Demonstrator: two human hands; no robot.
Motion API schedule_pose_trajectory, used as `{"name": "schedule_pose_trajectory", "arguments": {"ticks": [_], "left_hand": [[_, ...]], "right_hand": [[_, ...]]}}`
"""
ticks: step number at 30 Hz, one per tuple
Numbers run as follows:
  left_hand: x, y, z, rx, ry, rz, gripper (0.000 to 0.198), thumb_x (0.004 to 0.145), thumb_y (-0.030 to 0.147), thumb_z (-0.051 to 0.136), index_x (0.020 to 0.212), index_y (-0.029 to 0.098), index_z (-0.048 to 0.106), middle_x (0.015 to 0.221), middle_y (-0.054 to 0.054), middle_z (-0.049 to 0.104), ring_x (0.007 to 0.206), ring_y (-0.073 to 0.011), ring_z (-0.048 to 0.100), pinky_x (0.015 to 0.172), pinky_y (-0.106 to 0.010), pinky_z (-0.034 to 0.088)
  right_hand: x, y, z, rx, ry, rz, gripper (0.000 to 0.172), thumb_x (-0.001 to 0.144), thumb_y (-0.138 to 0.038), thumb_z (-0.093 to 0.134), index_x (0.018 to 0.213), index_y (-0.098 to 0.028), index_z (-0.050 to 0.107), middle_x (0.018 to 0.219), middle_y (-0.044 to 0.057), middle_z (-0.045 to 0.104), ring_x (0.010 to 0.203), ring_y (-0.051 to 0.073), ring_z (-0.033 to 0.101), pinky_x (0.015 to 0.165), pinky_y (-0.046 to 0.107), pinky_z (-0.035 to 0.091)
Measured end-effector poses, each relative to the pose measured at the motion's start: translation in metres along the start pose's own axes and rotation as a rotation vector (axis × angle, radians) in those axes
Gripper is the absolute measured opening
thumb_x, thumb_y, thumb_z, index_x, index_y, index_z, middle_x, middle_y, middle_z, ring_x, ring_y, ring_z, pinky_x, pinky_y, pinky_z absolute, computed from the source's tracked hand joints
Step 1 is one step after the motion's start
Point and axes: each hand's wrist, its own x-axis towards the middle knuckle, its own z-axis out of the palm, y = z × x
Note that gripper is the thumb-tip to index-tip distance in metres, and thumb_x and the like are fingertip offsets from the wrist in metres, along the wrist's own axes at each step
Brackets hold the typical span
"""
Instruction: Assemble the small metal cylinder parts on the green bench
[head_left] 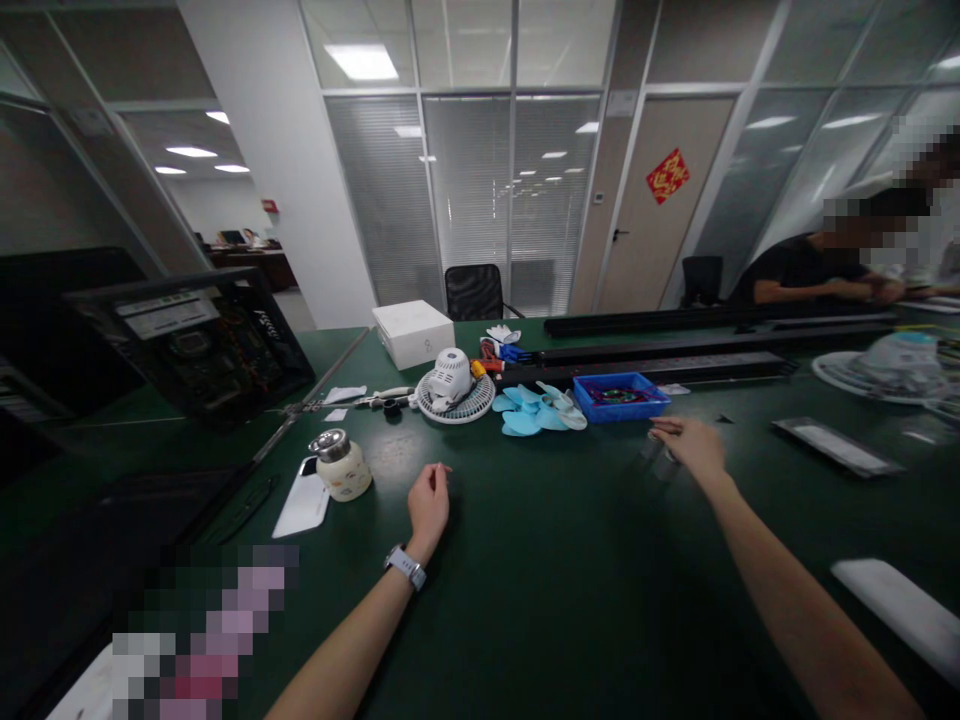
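My left hand rests on the green table with its fingers curled in loosely; nothing shows in it. A watch sits on that wrist. My right hand reaches forward, fingers together, over a small clear object that I cannot make out; whether it grips it is unclear. Just beyond that hand stands a blue tray with small parts. Light blue fan blades lie left of the tray. A white fan grille with its motor stands beside them.
A small cream jar with a metal lid and a white phone lie left of my left hand. A white box, long black rails and an opened computer case stand further off. Another person sits at the far right.
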Motion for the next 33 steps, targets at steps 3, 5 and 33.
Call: {"name": "schedule_pose_trajectory", "arguments": {"ticks": [3, 5, 33], "left_hand": [[0.0, 0.0, 0.0, 0.007, -0.007, 0.005, 0.041, 0.092, 0.048, 0.035, 0.087, 0.02, 0.065, 0.068, -0.001, 0.062, 0.059, -0.0164, 0.056, 0.057, -0.027, 0.038], [-0.001, 0.0, 0.0, 0.01, -0.007, 0.007, 0.042, 0.092, 0.048, 0.035, 0.087, 0.02, 0.066, 0.068, -0.001, 0.062, 0.058, -0.0163, 0.056, 0.056, -0.027, 0.038], [-0.017, 0.023, -0.003, -0.005, -0.299, 0.482, 0.034, 0.093, 0.044, 0.05, 0.109, 0.024, 0.072, 0.098, -0.007, 0.07, 0.092, -0.02, 0.059, 0.089, -0.036, 0.046]], "right_hand": [[0.003, 0.0, 0.001, 0.008, -0.019, -0.009, 0.029, 0.073, -0.032, 0.065, 0.098, -0.023, 0.077, 0.086, 0.006, 0.076, 0.079, 0.025, 0.07, 0.064, 0.03, 0.049], [0.005, -0.001, -0.001, 0.019, -0.048, -0.008, 0.029, 0.072, -0.033, 0.066, 0.096, -0.022, 0.077, 0.085, 0.007, 0.076, 0.079, 0.025, 0.07, 0.064, 0.031, 0.05], [-0.15, -0.149, 0.077, 0.45, -0.316, -0.502, 0.042, 0.066, -0.054, 0.077, 0.095, -0.024, 0.073, 0.098, 0.006, 0.072, 0.095, 0.025, 0.064, 0.089, 0.043, 0.047]]}}
